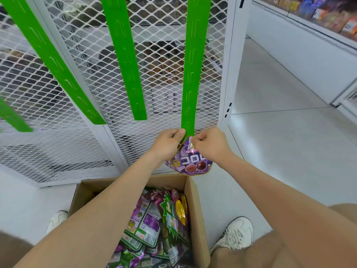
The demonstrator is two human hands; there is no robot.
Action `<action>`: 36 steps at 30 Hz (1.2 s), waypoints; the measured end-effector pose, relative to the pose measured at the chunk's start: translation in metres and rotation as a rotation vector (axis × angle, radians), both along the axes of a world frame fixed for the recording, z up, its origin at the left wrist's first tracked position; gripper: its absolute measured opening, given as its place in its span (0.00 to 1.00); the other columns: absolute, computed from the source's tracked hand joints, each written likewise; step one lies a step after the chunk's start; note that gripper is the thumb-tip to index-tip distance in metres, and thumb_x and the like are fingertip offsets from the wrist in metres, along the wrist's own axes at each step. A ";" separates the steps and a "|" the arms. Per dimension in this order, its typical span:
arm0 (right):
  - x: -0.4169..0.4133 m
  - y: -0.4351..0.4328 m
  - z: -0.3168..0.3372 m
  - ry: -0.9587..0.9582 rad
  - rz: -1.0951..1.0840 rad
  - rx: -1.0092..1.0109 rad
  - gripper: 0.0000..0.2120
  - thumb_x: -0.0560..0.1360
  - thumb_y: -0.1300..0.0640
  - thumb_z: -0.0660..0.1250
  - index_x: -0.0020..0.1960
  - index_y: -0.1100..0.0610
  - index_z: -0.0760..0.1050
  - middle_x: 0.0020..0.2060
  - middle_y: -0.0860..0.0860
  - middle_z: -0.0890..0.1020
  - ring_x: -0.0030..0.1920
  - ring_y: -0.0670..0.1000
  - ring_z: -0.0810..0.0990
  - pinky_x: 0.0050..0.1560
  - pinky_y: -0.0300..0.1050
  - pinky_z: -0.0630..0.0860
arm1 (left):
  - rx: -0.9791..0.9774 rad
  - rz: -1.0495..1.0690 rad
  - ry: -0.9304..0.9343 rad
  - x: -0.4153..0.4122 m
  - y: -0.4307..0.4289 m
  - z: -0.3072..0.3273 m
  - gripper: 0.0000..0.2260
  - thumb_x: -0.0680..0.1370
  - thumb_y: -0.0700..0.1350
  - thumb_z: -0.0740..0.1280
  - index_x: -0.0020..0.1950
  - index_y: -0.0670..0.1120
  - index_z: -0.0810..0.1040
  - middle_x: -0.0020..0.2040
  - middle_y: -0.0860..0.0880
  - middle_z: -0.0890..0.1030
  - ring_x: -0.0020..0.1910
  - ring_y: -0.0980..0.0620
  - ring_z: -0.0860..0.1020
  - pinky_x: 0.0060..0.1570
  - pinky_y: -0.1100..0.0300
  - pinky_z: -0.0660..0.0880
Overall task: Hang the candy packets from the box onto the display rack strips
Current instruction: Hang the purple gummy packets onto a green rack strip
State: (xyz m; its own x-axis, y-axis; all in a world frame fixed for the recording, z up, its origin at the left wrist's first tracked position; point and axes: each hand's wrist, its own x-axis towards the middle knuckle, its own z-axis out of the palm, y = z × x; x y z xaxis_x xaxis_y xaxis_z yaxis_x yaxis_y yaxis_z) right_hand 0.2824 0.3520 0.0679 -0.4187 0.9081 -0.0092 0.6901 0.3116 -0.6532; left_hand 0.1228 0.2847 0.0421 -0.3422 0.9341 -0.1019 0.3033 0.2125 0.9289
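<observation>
Box (195, 209) on the floor holds loose packets (146, 225). Above it, the right hand (208, 146) pinches a purple packet (190, 161) by its top edge. The left hand (170, 144) pinches the green strip (192, 74) at its lower end. The packet hangs upright, top touching the strip, printed face outward.

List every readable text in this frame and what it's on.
"コロ", then a third character partly cut off: large white print on the purple packet pinched by the right hand below the green strip.
Yellow badge on that packet: too small to read.
Printed labels on the packets in the box: too small to read.
Packages on the shelf at upper right: blurred, unreadable.
</observation>
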 end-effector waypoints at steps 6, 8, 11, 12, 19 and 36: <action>0.002 -0.005 -0.014 -0.097 0.042 0.005 0.27 0.79 0.54 0.70 0.26 0.58 0.63 0.21 0.50 0.63 0.28 0.54 0.62 0.33 0.47 0.66 | -0.006 0.002 0.057 0.000 -0.006 0.003 0.14 0.87 0.52 0.63 0.54 0.44 0.85 0.37 0.54 0.80 0.37 0.56 0.76 0.45 0.56 0.73; 0.003 -0.005 -0.018 -0.125 0.048 0.012 0.26 0.80 0.52 0.70 0.26 0.58 0.65 0.22 0.51 0.67 0.29 0.55 0.66 0.36 0.51 0.71 | 0.023 -0.019 0.179 0.001 -0.008 0.005 0.14 0.87 0.49 0.63 0.48 0.43 0.82 0.30 0.57 0.72 0.31 0.58 0.69 0.39 0.56 0.66; 0.006 -0.007 -0.018 -0.200 0.023 0.040 0.22 0.80 0.50 0.70 0.31 0.60 0.72 0.29 0.55 0.75 0.36 0.59 0.76 0.38 0.51 0.76 | 0.024 -0.066 0.431 -0.001 -0.019 0.001 0.08 0.86 0.46 0.64 0.58 0.44 0.81 0.46 0.49 0.82 0.44 0.51 0.78 0.48 0.52 0.73; 0.007 -0.009 -0.017 -0.264 0.025 0.051 0.21 0.80 0.51 0.69 0.34 0.60 0.70 0.32 0.56 0.75 0.38 0.60 0.76 0.38 0.50 0.74 | 0.009 -0.045 0.534 -0.002 -0.027 -0.001 0.10 0.85 0.45 0.66 0.66 0.46 0.79 0.56 0.46 0.82 0.54 0.48 0.79 0.55 0.49 0.75; 0.003 -0.067 -0.033 -0.558 0.570 -0.066 0.18 0.76 0.62 0.62 0.27 0.57 0.67 0.25 0.56 0.71 0.26 0.55 0.70 0.34 0.51 0.76 | -0.309 -0.337 0.653 -0.018 -0.130 -0.038 0.08 0.81 0.41 0.71 0.57 0.51 0.82 0.54 0.52 0.83 0.52 0.51 0.81 0.56 0.52 0.80; -0.004 -0.150 -0.111 -0.712 0.415 -0.145 0.19 0.77 0.71 0.66 0.67 0.64 0.72 0.59 0.61 0.78 0.57 0.62 0.80 0.53 0.54 0.79 | -0.354 -0.340 0.518 -0.031 -0.198 -0.059 0.10 0.83 0.39 0.68 0.61 0.49 0.85 0.55 0.54 0.84 0.44 0.59 0.77 0.60 0.55 0.79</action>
